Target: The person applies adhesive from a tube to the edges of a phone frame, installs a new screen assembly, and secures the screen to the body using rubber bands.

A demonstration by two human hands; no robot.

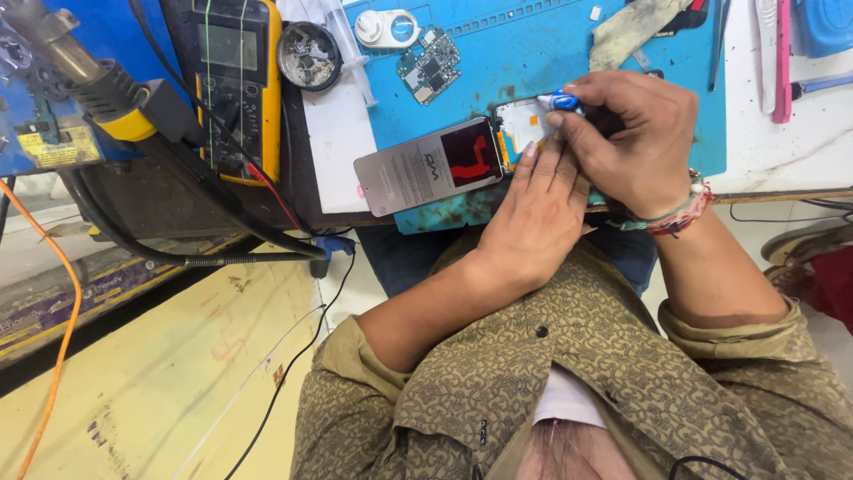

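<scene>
An opened phone (518,124) lies on the blue work mat (498,53), its grey screen panel (426,167) folded out to the left on a flex. My left hand (533,213) rests flat on the phone body, fingers pressing it down. My right hand (631,133) is closed around a small blue-handled tool (563,101), its tip at the phone's upper edge. A bead bracelet circles my right wrist.
A bare circuit board (429,67) and a white round holder (387,27) lie on the mat's far side. A yellow multimeter (233,80), a dish of small parts (308,55) and a hot-air handle (80,71) stand at left. Tweezers and a pink tool (782,62) lie at right.
</scene>
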